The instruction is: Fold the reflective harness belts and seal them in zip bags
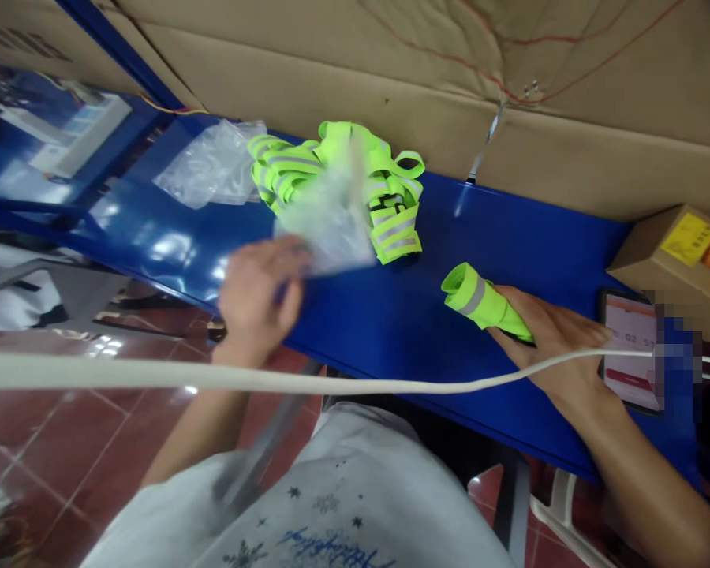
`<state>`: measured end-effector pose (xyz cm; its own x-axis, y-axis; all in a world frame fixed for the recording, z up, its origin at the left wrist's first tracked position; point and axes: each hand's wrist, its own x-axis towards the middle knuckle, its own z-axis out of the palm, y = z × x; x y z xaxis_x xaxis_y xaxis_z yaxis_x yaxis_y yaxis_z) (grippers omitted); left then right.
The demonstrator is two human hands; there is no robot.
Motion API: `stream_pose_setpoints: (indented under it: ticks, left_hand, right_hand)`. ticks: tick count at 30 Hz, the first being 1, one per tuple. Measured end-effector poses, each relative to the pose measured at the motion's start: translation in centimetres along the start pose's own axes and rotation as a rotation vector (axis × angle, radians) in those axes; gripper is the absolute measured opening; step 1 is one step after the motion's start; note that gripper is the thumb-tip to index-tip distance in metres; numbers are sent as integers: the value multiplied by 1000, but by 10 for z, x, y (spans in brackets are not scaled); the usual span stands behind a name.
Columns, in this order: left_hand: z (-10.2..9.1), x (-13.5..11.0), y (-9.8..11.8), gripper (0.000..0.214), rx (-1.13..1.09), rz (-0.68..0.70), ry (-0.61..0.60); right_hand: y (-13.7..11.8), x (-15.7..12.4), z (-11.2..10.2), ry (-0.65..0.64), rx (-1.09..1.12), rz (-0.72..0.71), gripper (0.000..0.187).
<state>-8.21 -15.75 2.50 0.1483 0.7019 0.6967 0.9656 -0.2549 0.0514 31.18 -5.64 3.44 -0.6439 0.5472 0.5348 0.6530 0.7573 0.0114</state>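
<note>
My left hand [259, 293] is closed on a clear plastic bag [331, 213], lifted and blurred above the blue table [390, 315]. My right hand [553, 335] grips a rolled neon-yellow vest with a grey reflective stripe [479, 301], resting it on the table. Behind the bag lies a pile of several more neon-yellow vests [384, 197]. More clear plastic bags [210, 164] lie to the left of the pile.
A phone with a lit screen [630, 347] lies right of my right hand, beside a small cardboard box [678, 256]. Large cardboard sheets [390, 71] stand behind the table. A white cable [331, 384] runs across the view.
</note>
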Motion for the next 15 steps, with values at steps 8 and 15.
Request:
stream_pose_setpoints:
  ticks: [8, 15]
  left_hand:
    - [-14, -7, 88, 35, -113, 16, -368]
    - [31, 36, 145, 45, -45, -323, -633]
  right_hand:
    - [2, -3, 3, 56, 96, 32, 28]
    - [0, -5, 4, 64, 108, 42, 28]
